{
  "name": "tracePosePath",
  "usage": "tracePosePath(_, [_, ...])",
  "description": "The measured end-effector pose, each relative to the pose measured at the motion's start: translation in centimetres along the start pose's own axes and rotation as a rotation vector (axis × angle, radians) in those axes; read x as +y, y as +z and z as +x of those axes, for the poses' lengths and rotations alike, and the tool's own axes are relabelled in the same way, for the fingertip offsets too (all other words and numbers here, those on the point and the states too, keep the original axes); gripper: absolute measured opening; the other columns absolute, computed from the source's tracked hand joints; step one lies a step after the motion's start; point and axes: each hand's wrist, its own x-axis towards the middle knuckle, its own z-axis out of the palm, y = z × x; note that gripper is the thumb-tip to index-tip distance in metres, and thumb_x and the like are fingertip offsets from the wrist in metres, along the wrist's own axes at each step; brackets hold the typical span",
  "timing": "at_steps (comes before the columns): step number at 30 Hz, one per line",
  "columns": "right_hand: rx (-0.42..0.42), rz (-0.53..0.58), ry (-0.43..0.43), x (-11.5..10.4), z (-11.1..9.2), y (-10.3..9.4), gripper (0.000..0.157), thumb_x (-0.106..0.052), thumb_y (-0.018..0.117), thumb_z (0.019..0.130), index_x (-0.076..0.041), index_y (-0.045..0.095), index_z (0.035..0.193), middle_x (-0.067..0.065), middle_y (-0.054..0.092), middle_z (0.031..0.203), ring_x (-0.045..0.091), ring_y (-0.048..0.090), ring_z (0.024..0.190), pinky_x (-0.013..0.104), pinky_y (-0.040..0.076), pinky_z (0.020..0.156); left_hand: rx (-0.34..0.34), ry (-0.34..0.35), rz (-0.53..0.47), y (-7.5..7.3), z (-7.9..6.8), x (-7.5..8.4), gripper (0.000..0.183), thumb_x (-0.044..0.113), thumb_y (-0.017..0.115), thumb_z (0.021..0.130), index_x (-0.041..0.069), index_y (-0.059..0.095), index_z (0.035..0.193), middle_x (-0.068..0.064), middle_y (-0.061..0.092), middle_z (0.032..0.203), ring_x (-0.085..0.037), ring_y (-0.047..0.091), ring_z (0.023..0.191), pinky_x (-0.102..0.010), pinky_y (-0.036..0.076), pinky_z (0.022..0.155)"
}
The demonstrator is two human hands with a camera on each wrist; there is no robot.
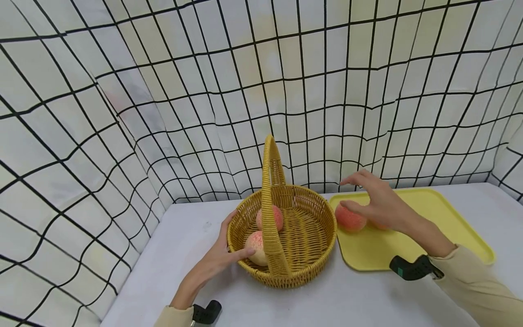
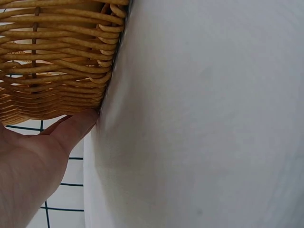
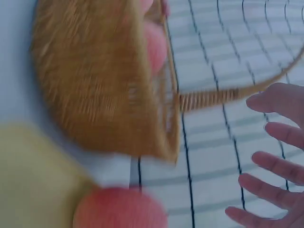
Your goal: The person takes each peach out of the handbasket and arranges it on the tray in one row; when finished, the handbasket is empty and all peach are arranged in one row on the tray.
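Observation:
A round wicker basket (image 1: 302,268) with a tall arched handle stands in the middle, two peaches inside: a pink one (image 1: 278,218) at the back and a paler one (image 1: 256,249) in front. My left hand (image 1: 218,254) holds the basket's left side, thumb over the rim and fingers along the outer wall. In the left wrist view its fingertips reach low on the weave (image 2: 57,71). Over the yellow tray (image 1: 433,209) my right hand (image 1: 384,204) hovers with fingers spread and nothing in them. Just under it lies a red peach (image 1: 349,219), with another peach (image 1: 380,225) partly hidden behind the hand.
A white cloth covers the table (image 1: 184,236). Black wire grid (image 1: 245,104) backed with white sheeting rises behind the table and along its left side. The tray's left edge lies close to the basket.

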Motion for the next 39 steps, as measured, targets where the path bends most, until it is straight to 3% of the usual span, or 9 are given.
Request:
tracePosePath(5, [-0.039, 0.136, -0.126, -4.8, 2.0, 3.2, 0.041, -0.011, 0.084, 0.089, -0.009, 0.066, 0.126, 0.005, 0.064, 0.125, 0.026, 0.061, 0.118, 0.052, 0.054, 0.098, -0.016, 0.015, -0.008, 0.0, 0.2, -0.2, 0.114, 0.038, 0.083, 0.087, 0.029, 0.003, 0.168, -0.022, 0.013, 0.171, -0.048, 0.024, 0.154, -0.066, 0.025, 0.119])
tracePosePath(10, [-0.145, 0.262, -0.213, -7.8, 2.9, 7.1, 0.049, -0.011, 0.087, 0.087, -0.009, 0.065, 0.13, 0.003, 0.063, 0.128, 0.022, 0.059, 0.12, 0.047, 0.052, 0.102, -0.019, 0.018, -0.011, 0.0, 0.1, -0.2, 0.114, 0.04, 0.083, 0.088, 0.029, 0.003, 0.168, -0.02, 0.012, 0.172, -0.047, 0.023, 0.154, -0.065, 0.026, 0.119])
tracePosePath(16, [-0.317, 0.352, -0.267, -8.8, 3.7, 11.3, 0.053, -0.019, 0.089, 0.085, -0.008, 0.066, 0.132, 0.001, 0.061, 0.133, 0.023, 0.056, 0.125, 0.047, 0.047, 0.107, -0.023, 0.023, 0.003, 0.1, 0.2, -0.2, 0.114, 0.042, 0.082, 0.088, 0.03, 0.003, 0.168, -0.018, 0.01, 0.173, -0.047, 0.023, 0.155, -0.066, 0.025, 0.119])
tracePosePath(20, [-0.434, 0.392, -0.261, -8.4, 4.1, 13.4, 0.05, -0.022, 0.083, 0.091, -0.007, 0.066, 0.136, 0.0, 0.067, 0.133, 0.018, 0.055, 0.131, 0.042, 0.043, 0.113, -0.013, 0.012, 0.01, 0.1, 0.2, -0.2, 0.113, 0.043, 0.082, 0.087, 0.032, 0.003, 0.167, -0.016, 0.009, 0.173, -0.045, 0.021, 0.155, -0.067, 0.022, 0.12])
tracePosePath(23, [-0.489, 0.404, -0.251, -8.3, 4.3, 14.2, 0.048, -0.022, 0.079, 0.095, -0.006, 0.066, 0.138, 0.002, 0.069, 0.134, 0.016, 0.056, 0.13, 0.038, 0.044, 0.112, -0.005, -0.003, 0.012, -0.1, 0.0, -0.2, 0.112, 0.043, 0.082, 0.088, 0.034, 0.004, 0.167, -0.016, 0.011, 0.173, -0.045, 0.021, 0.156, -0.067, 0.02, 0.12])
tracePosePath(27, [-0.497, 0.399, -0.277, -8.4, 4.6, 14.4, 0.045, -0.019, 0.077, 0.096, -0.005, 0.067, 0.137, 0.003, 0.069, 0.132, 0.016, 0.056, 0.129, 0.037, 0.045, 0.111, -0.007, -0.004, 0.015, -0.2, 0.0, -0.3, 0.112, 0.044, 0.082, 0.088, 0.034, 0.003, 0.167, -0.018, 0.012, 0.172, -0.046, 0.022, 0.155, -0.068, 0.022, 0.119])
tracePosePath(34, [-0.556, 0.313, -0.321, -9.0, 4.3, 14.8, 0.039, -0.02, 0.067, 0.102, -0.011, 0.062, 0.14, 0.004, 0.063, 0.126, 0.012, 0.057, 0.116, 0.035, 0.047, 0.105, -0.009, 0.018, 0.015, -0.2, 0.0, -0.4, 0.113, 0.043, 0.082, 0.088, 0.032, 0.003, 0.167, -0.016, 0.012, 0.173, -0.046, 0.025, 0.154, -0.067, 0.024, 0.119])
tracePosePath(39, [-0.524, 0.279, -0.342, -9.1, 4.2, 14.8, 0.039, -0.02, 0.068, 0.101, -0.011, 0.064, 0.138, 0.004, 0.064, 0.125, 0.011, 0.057, 0.113, 0.034, 0.048, 0.103, -0.011, 0.017, 0.014, 0.0, 0.1, -0.2, 0.113, 0.043, 0.082, 0.088, 0.031, 0.003, 0.167, -0.016, 0.012, 0.173, -0.045, 0.025, 0.154, -0.066, 0.024, 0.12])
